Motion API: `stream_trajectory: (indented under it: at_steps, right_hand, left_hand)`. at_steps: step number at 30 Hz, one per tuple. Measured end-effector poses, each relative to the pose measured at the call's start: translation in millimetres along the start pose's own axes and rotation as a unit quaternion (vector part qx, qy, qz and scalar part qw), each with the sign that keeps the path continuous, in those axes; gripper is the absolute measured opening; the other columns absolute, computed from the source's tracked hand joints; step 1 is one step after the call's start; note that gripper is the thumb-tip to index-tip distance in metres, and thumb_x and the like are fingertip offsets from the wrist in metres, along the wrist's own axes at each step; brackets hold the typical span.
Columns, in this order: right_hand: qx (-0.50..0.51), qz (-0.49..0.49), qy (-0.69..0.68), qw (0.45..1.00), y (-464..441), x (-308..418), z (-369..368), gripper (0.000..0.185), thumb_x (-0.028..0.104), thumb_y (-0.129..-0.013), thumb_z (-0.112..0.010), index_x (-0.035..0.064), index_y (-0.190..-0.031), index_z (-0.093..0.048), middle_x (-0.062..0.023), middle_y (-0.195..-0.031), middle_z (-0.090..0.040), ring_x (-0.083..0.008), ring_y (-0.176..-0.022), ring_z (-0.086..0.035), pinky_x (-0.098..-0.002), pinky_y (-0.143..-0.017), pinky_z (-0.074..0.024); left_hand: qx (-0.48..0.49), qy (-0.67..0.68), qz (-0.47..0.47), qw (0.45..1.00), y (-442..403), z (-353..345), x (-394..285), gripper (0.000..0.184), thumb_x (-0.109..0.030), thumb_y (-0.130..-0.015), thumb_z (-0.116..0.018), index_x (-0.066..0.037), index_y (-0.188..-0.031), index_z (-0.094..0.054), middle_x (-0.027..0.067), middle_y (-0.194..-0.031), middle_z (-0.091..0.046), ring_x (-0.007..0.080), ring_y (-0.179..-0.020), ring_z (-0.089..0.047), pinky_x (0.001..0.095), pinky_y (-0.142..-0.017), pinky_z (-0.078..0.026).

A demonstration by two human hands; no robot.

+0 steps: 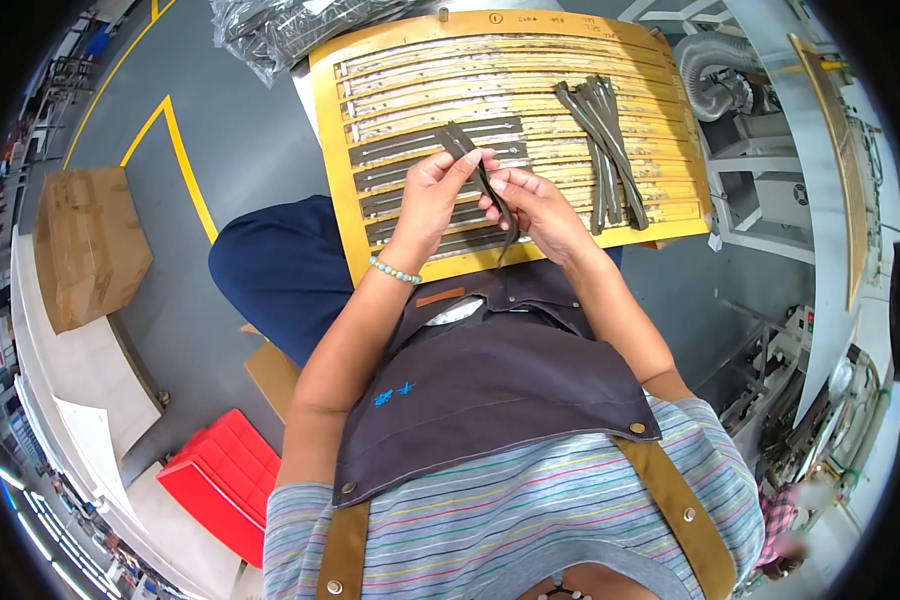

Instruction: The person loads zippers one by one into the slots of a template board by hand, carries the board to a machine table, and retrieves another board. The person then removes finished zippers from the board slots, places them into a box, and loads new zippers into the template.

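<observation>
Between my two hands are several dark grey, narrow strips (452,135), held at a slant over a yellow slotted board (335,120). My left hand (430,200) pinches the strips near their middle with thumb and fingertips. Close beside it, my right hand (540,205) has its fingers closed on the lower part of the same strips, whose ends hang toward my apron. Other dark strips (380,150) lie in the board's lower left rows, partly hidden by my hands. A loose, crossed pile of dark strips (610,150) rests on the board's right side.
Clear plastic wrapping (290,30) lies behind the board's far left corner. A cardboard box (95,240) and a red bin (225,485) stand at the left. To the right are a flexible duct (715,75) and a light metal machine frame (760,160).
</observation>
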State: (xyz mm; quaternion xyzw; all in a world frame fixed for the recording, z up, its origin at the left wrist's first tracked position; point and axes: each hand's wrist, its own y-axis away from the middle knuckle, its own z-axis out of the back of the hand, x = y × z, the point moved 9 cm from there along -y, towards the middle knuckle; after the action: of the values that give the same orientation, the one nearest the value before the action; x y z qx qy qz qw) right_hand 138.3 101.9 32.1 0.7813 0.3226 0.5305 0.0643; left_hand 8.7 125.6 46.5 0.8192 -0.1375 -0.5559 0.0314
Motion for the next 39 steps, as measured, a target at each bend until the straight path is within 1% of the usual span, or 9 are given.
stream_trajectory:
  at_steps: [8, 11, 13, 14, 18, 22, 26, 33, 39]
  right_hand:
    - [0.010, 0.068, 0.275, 0.959, 5, 0, 7, 0.033, 0.035, -0.106, -0.059, 0.0032, -0.107, -0.069, 0.0026, -0.091, -0.065, -0.0053, -0.084, -0.054, -0.0227, -0.078, -0.0446]
    - [0.037, -0.015, 0.268, 0.963, 7, -4, 17, 0.040, 0.037, -0.107, -0.056, 0.0017, -0.117, -0.070, 0.0032, -0.090, -0.066, -0.0040, -0.069, -0.048, -0.0199, -0.063, -0.0368]
    - [0.015, -0.029, 0.213, 0.976, 9, 0, 28, 0.043, 0.038, -0.109, -0.053, 0.0000, -0.117, -0.072, 0.0010, -0.089, -0.066, -0.0065, -0.072, -0.050, -0.0228, -0.065, -0.0392]
    - [0.010, -0.020, 0.216, 0.976, 10, 2, 31, 0.044, 0.038, -0.108, -0.052, -0.0002, -0.117, -0.072, -0.0006, -0.091, -0.068, -0.0078, -0.076, -0.054, -0.0239, -0.069, -0.0430]
    - [0.029, 0.019, 0.292, 0.956, 12, 7, 36, 0.033, 0.024, -0.102, -0.063, -0.0026, -0.121, -0.071, -0.0029, -0.092, -0.070, -0.0087, -0.078, -0.059, -0.0257, -0.072, -0.0485]
    - [0.033, -0.014, 0.360, 0.932, 14, 3, 53, 0.023, 0.015, -0.096, -0.071, -0.0009, -0.113, -0.072, -0.0011, -0.087, -0.070, -0.0069, -0.076, -0.057, -0.0265, -0.069, -0.0481]
    - [0.016, -0.015, 0.377, 0.926, 4, 10, 61, 0.017, 0.014, -0.095, -0.072, -0.0023, -0.102, -0.070, 0.0008, -0.081, -0.066, -0.0065, -0.075, -0.057, -0.0266, -0.069, -0.0480]
    - [-0.081, -0.004, 0.327, 0.941, -56, 37, 87, 0.015, 0.021, -0.097, -0.071, 0.0054, -0.098, -0.072, 0.0061, -0.079, -0.064, -0.0031, -0.070, -0.053, -0.0218, -0.062, -0.0446]
    - [-0.107, 0.032, 0.354, 0.928, -131, 54, 108, 0.018, 0.026, -0.094, -0.075, 0.0091, -0.093, -0.071, 0.0057, -0.077, -0.066, -0.0031, -0.066, -0.055, -0.0215, -0.057, -0.0415]
  left_hand:
    - [-0.083, -0.035, 0.027, 0.996, 1, 34, 13, 0.021, -0.020, -0.099, -0.071, -0.004, -0.110, -0.078, -0.0067, -0.082, -0.063, 0.0034, -0.073, -0.047, 0.0201, -0.067, -0.040]
    - [-0.050, -0.032, 0.061, 0.996, 5, 46, 13, 0.019, -0.017, -0.100, -0.070, -0.002, -0.111, -0.076, -0.0066, -0.073, -0.056, 0.0042, -0.065, -0.044, 0.0206, -0.062, -0.037]
    - [-0.001, -0.026, 0.075, 0.997, 10, 47, 12, 0.021, -0.016, -0.101, -0.069, 0.000, -0.113, -0.075, -0.0054, -0.072, -0.056, 0.0048, -0.064, -0.045, 0.0213, -0.061, -0.038]
    - [0.046, -0.006, 0.046, 0.998, 11, 51, 15, 0.024, -0.020, -0.101, -0.068, 0.001, -0.111, -0.074, -0.0020, -0.080, -0.062, 0.0062, -0.072, -0.054, 0.0232, -0.067, -0.047]
    - [0.095, 0.037, 0.063, 0.993, 30, 56, 1, 0.020, -0.017, -0.103, -0.065, -0.001, -0.114, -0.072, -0.0001, -0.089, -0.064, 0.0082, -0.080, -0.056, 0.0264, -0.076, -0.050]
    - [0.111, -0.186, 0.129, 0.968, 41, 89, 22, 0.021, -0.012, -0.101, -0.067, 0.000, -0.117, -0.071, 0.0014, -0.097, -0.070, 0.0076, -0.088, -0.062, 0.0248, -0.081, -0.053]
    - [-0.023, -0.162, 0.109, 0.980, 39, 121, 24, 0.019, 0.000, -0.095, -0.071, 0.000, -0.113, -0.071, 0.0031, -0.093, -0.072, 0.0066, -0.079, -0.064, 0.0210, -0.072, -0.053]
    - [-0.224, -0.224, -0.023, 0.948, -13, 181, 0, 0.012, -0.007, -0.092, -0.076, 0.004, -0.097, -0.074, 0.0020, -0.082, -0.072, 0.0069, -0.071, -0.064, 0.0231, -0.067, -0.052]
    - [-0.313, -0.464, -0.091, 0.824, -50, 191, -18, 0.012, -0.012, -0.086, -0.076, -0.003, -0.093, -0.075, 0.0109, -0.085, -0.073, 0.0245, -0.073, -0.070, 0.0370, -0.071, -0.055]
